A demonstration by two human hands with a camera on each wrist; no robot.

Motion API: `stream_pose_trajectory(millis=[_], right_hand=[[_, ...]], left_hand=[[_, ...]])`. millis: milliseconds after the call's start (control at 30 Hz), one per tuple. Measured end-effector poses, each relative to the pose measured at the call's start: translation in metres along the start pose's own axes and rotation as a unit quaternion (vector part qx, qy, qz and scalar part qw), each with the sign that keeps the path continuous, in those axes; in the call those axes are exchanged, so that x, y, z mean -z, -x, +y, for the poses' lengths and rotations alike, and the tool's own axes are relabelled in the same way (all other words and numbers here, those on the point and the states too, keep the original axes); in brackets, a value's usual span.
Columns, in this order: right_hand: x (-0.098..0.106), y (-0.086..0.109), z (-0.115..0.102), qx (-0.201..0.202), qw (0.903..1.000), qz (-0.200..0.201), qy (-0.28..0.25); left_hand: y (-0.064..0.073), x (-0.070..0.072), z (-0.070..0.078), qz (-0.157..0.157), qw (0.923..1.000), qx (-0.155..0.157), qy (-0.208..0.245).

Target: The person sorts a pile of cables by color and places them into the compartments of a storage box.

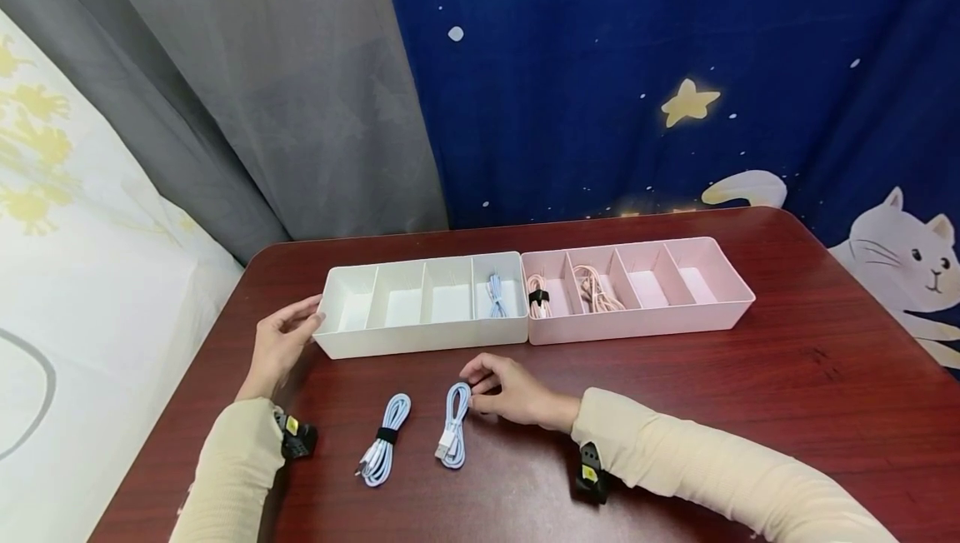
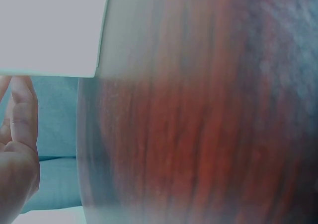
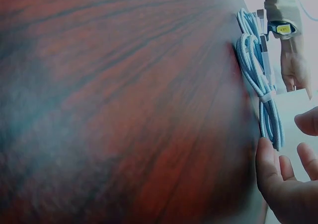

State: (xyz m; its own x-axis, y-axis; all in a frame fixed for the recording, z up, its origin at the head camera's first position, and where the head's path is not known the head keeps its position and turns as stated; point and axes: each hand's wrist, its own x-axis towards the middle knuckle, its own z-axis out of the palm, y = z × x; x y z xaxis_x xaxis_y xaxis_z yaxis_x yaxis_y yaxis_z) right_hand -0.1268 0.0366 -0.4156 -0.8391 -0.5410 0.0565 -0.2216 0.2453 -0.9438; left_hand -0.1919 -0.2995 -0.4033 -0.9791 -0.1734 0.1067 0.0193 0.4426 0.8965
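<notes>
My left hand touches the left end of a white four-compartment box, fingers and thumb at its end wall. In the left wrist view its fingers reach up to the box's edge. Fingertips of my right hand are right at the upper end of a coiled light-blue cable with a white tie. The right wrist view shows the thumb apart from that cable. To its left lies another coiled light-blue cable, bound by a black strap.
A light-blue cable lies in the white box's rightmost compartment. Against that box stands a pink box. Its two left compartments hold a black-strapped pink cable and another pink cable. Curtains hang behind the dark red table.
</notes>
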Motion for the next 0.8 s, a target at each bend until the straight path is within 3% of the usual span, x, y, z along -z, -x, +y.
stream_pose_trajectory(millis=[367,500,800], right_hand=[[-0.003,-0.002,0.002,-0.009,0.9999,-0.002,-0.013],[-0.002,0.001,-0.008,-0.009,0.9996,-0.004,-0.026],[-0.003,-0.004,0.005,-0.029,0.9995,-0.009,-0.011]], left_hand=[[-0.002,0.000,-0.003,-0.001,0.9999,0.010,-0.001],[-0.002,0.000,-0.003,-0.002,1.0000,0.006,-0.003],[-0.002,0.000,-0.003,-0.001,1.0000,0.006,-0.001]])
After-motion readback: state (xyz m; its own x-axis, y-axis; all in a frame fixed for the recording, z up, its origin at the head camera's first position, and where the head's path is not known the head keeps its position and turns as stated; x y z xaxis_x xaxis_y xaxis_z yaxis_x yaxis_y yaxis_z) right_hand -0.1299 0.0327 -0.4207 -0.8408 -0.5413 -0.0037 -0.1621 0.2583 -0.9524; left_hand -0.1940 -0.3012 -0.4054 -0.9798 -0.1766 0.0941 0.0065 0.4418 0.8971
